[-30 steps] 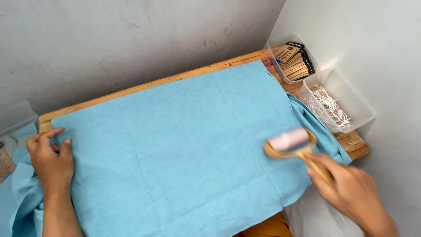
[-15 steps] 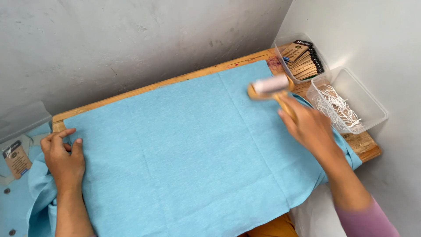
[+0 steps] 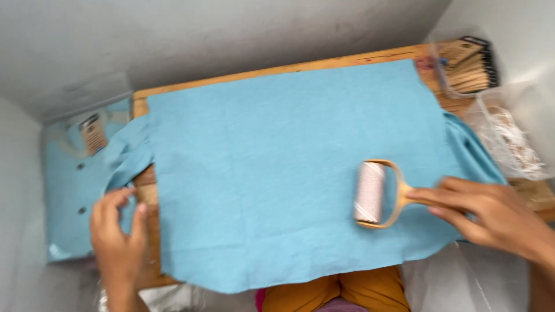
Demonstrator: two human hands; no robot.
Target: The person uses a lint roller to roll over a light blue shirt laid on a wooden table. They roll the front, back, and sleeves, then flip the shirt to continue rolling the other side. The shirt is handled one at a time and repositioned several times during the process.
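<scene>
A lint roller lay on a light blue cloth, toward the cloth's right end and nearer its front edge than its far one. The roller's pale cylinder ran front to back across the cloth, while its tan wooden frame and handle pointed right, into the right hand. That hand was closed around the handle, fingers stretched along it. The cloth was spread flat over a wooden desk, its long axis running left to right along the desk.

Half a second before, the roller had been at the cloth's far right corner, next to the bins; it had since come down toward the front edge of the cloth and a little left. The left hand, earlier pressed flat on the cloth's left end, was now at the cloth's left edge with fingers curled, pinching a loose fold of the same blue fabric.

Beyond the cloth's far right corner stood a clear bin holding a stack of brown card tags with dark edges. Just in front of it, right of the cloth, a second clear bin held a tangle of whitish strings. Left of the cloth lay a folded blue garment with buttons, in a clear bag, with a brown card tag on it. Orange fabric showed below the cloth's front edge.
</scene>
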